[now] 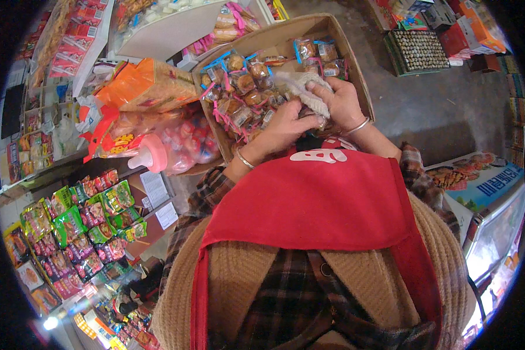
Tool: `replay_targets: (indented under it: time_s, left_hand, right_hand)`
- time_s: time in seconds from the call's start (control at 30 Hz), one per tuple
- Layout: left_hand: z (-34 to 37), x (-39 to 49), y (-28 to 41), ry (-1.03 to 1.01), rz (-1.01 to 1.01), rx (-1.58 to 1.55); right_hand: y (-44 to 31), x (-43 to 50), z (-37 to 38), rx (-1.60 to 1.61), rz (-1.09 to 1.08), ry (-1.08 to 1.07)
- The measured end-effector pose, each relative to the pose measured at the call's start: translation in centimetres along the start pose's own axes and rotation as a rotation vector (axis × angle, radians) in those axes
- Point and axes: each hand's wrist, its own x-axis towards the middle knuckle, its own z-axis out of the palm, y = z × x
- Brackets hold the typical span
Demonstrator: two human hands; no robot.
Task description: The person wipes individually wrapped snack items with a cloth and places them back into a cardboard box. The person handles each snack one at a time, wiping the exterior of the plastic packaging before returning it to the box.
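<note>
Both my hands are over a cardboard box (362, 65) that holds many small wrapped baked snacks (245, 82) in clear packets with blue or pink edges. My right hand (344, 104) grips a crumpled whitish knitted cloth (313, 98), with the thumb lying on top of it. From the left, my left hand (287, 119) pinches the cloth's lower edge. Whether the cloth is a glove or a rag, I cannot tell. Beneath it, some packets are hidden by the cloth and my hands.
Left of the box stand an orange bag (157, 85), a clear bag of red-wrapped sweets (191, 141) and a pink-and-white bottle-shaped container (151, 153). Colourful food packets (83, 218) hang at lower left. A chest freezer (481, 188) stands at right, an egg tray (420, 50) at upper right.
</note>
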Motion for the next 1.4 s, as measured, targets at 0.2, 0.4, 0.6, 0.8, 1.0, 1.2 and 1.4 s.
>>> replay_targets:
  time_s: [0.2,0.4,0.6,0.8,1.0,1.2,1.4]
  left_hand:
    - [0.1,0.3,1.2,-0.075,-0.089,0.084]
    - [-0.6,-0.2,0.1,0.166,-0.13,-0.17]
    - [-3.6,1.4,-1.8,0.391,-0.288,-0.192]
    - [-3.7,6.7,0.0,0.437,-0.133,-0.444]
    - [-4.3,6.9,-4.6,0.284,-0.069,0.589]
    - [-2.2,6.6,-8.6,0.143,-0.208,1.235]
    - [-1.9,6.9,-7.9,0.059,-0.21,1.215]
  right_hand:
    - [1.7,0.7,0.1,0.404,0.289,0.052]
    - [2.0,2.0,-5.1,0.642,0.129,0.026]
    - [3.5,-1.7,-9.6,0.977,0.067,-0.06]
    - [4.6,-1.9,-8.5,1.199,0.169,-0.239]
    - [4.2,-1.9,-8.5,1.202,0.19,-0.128]
    - [4.4,-2.3,-8.4,1.279,0.319,-0.174]
    - [4.5,-2.3,-7.7,1.22,0.227,-0.231]
